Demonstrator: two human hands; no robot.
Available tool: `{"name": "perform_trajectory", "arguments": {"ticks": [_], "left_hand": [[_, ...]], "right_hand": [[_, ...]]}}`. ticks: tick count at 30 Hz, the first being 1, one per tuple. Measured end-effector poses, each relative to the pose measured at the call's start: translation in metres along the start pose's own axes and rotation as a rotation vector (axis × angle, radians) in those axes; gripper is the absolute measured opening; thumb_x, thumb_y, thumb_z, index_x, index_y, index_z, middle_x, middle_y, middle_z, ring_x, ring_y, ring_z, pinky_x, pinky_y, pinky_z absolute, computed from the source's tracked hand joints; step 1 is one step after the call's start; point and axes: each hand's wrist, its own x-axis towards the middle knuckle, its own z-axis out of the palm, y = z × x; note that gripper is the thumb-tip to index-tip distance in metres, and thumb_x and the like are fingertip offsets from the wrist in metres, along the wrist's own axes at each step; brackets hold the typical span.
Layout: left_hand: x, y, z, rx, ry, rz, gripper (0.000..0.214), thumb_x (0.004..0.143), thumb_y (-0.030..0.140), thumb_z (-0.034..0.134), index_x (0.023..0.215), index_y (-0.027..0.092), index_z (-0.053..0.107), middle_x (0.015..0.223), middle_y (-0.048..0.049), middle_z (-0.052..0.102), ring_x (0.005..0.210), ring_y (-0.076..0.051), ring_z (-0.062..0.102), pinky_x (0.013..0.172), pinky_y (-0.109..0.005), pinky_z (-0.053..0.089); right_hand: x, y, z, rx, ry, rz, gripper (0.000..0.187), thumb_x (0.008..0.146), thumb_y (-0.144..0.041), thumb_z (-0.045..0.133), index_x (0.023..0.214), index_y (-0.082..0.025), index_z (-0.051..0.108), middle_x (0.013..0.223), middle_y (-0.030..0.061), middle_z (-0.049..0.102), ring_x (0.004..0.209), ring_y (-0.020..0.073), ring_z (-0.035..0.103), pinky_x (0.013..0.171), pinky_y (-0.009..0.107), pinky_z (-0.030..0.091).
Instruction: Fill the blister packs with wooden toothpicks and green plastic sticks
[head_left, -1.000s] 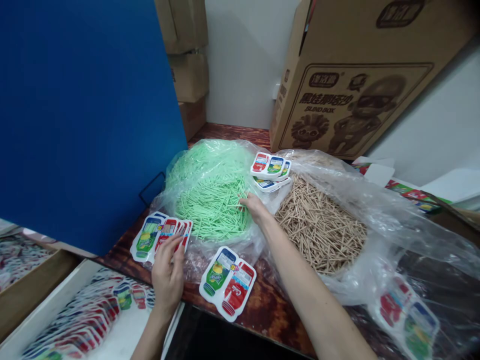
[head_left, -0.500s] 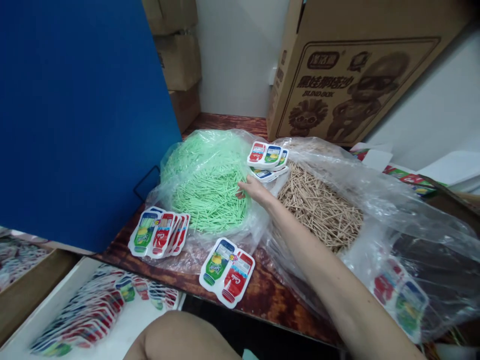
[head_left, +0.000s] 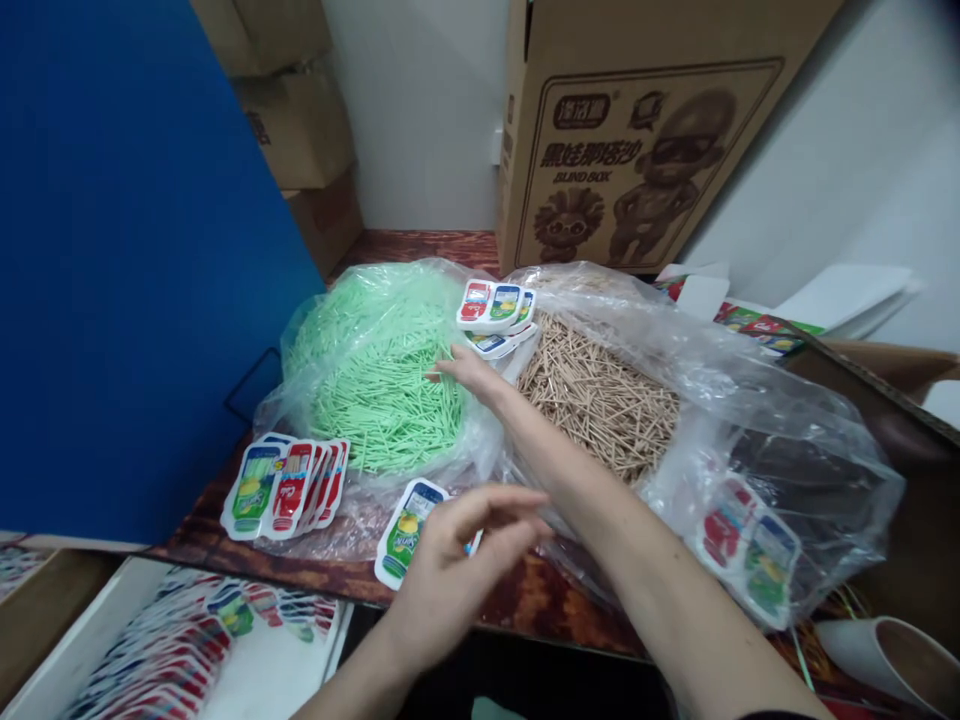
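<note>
My right hand reaches across to the right side of a heap of thin light-green sticks in a clear plastic bag. Its fingers are stretched out, with the tips among the sticks. My left hand hovers above the front of the table, thumb and bent fingers apart, holding nothing. Beneath it, partly covered, lies a white-edged card printed with green Sprite and red Cola jars. Another bag of brown sticks lies to the right, under my right forearm. A small stack of similar cards rests between the bags.
Overlapping cards sit at the front left. A white box below holds rows of cards. A blue panel stands at the left, a large carton behind. At right are a card under plastic and a paper cup.
My left hand has come into view over the front card. My right hand stays at the green sticks. The whole view has shifted, so things appear further left.
</note>
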Motion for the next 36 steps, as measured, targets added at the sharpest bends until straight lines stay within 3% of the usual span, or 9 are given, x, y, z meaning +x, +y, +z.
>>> {"name": "perform_trajectory", "arguments": {"ticks": [5, 7, 12, 14, 18, 23, 29, 33, 36], "left_hand": [[0.047, -0.055, -0.018, -0.185, 0.252, -0.088, 0.032, 0.076, 0.038, 0.069, 0.098, 0.015, 0.068, 0.083, -0.0066, 0.07, 0.072, -0.018, 0.065, 0.073, -0.031, 0.051], [0.06, -0.072, -0.032, -0.178, 0.391, -0.051, 0.034, 0.075, 0.038, 0.069, 0.1, 0.015, 0.066, 0.083, -0.0048, 0.067, 0.07, -0.015, 0.063, 0.071, -0.029, 0.05], [0.093, -0.077, -0.062, -0.064, 0.669, 0.13, 0.039, 0.073, 0.038, 0.069, 0.104, 0.016, 0.061, 0.069, 0.0039, 0.054, 0.063, -0.011, 0.056, 0.061, -0.023, 0.046], [0.104, -0.074, -0.072, -0.007, 0.673, 0.159, 0.036, 0.075, 0.039, 0.067, 0.103, 0.016, 0.061, 0.065, 0.0049, 0.053, 0.06, -0.011, 0.054, 0.058, -0.023, 0.044], [0.116, -0.077, -0.087, 0.091, 0.612, 0.193, 0.02, 0.076, 0.037, 0.064, 0.075, 0.017, 0.061, 0.058, 0.0041, 0.055, 0.055, -0.011, 0.051, 0.057, -0.024, 0.04], [0.125, -0.079, -0.103, 0.148, 0.623, 0.196, 0.026, 0.071, 0.032, 0.069, 0.056, 0.018, 0.054, 0.051, 0.0063, 0.048, 0.052, -0.009, 0.044, 0.054, -0.023, 0.034], [0.13, -0.081, -0.111, 0.142, 0.555, 0.159, 0.027, 0.074, 0.044, 0.064, 0.074, 0.018, 0.066, 0.064, 0.0013, 0.061, 0.059, -0.013, 0.054, 0.057, -0.024, 0.042], [0.13, -0.084, -0.117, 0.153, 0.566, 0.139, 0.027, 0.069, 0.045, 0.066, 0.069, 0.018, 0.064, 0.063, 0.0011, 0.06, 0.057, -0.013, 0.054, 0.058, -0.025, 0.044], [0.131, -0.081, -0.125, 0.197, 0.596, 0.141, 0.024, 0.069, 0.041, 0.067, 0.074, 0.018, 0.068, 0.066, 0.0, 0.061, 0.06, -0.014, 0.055, 0.061, -0.026, 0.044]], "right_hand": [[-0.006, -0.01, -0.003, 0.246, 0.026, 0.166, 0.009, 0.082, -0.012, 0.051, 0.086, -0.02, 0.048, 0.066, -0.0021, 0.066, 0.064, 0.0143, 0.068, 0.073, 0.032, 0.055], [-0.012, -0.011, -0.003, 0.324, 0.018, 0.217, 0.008, 0.082, -0.015, 0.053, 0.086, -0.02, 0.048, 0.065, -0.0017, 0.066, 0.063, 0.0139, 0.068, 0.071, 0.031, 0.055], [-0.038, -0.002, 0.01, 0.401, -0.06, 0.342, 0.01, 0.079, -0.017, 0.062, 0.082, -0.017, 0.053, 0.059, -0.0021, 0.062, 0.053, 0.0124, 0.063, 0.059, 0.027, 0.054], [-0.049, 0.003, 0.019, 0.402, -0.101, 0.378, 0.015, 0.078, -0.018, 0.066, 0.079, -0.017, 0.052, 0.056, -0.0035, 0.06, 0.049, 0.011, 0.059, 0.052, 0.024, 0.051], [-0.062, 0.01, 0.028, 0.396, -0.159, 0.424, 0.019, 0.078, -0.021, 0.068, 0.076, -0.018, 0.049, 0.054, -0.0055, 0.057, 0.045, 0.0089, 0.054, 0.046, 0.021, 0.046], [-0.066, 0.01, 0.027, 0.365, -0.224, 0.446, 0.012, 0.079, -0.014, 0.064, 0.074, -0.016, 0.053, 0.055, -0.0037, 0.059, 0.042, 0.0072, 0.05, 0.039, 0.017, 0.039], [-0.065, 0.011, 0.026, 0.369, -0.212, 0.424, 0.012, 0.081, -0.017, 0.064, 0.076, -0.017, 0.054, 0.055, -0.004, 0.063, 0.04, 0.0059, 0.05, 0.037, 0.014, 0.038], [-0.064, 0.017, 0.024, 0.376, -0.247, 0.461, 0.012, 0.082, -0.021, 0.065, 0.077, -0.016, 0.055, 0.057, 0.0004, 0.066, 0.044, 0.0103, 0.058, 0.038, 0.016, 0.041], [-0.063, 0.021, 0.021, 0.392, -0.215, 0.473, 0.014, 0.085, -0.019, 0.062, 0.075, -0.017, 0.053, 0.053, -0.0013, 0.064, 0.041, 0.009, 0.055, 0.035, 0.015, 0.038]]}}
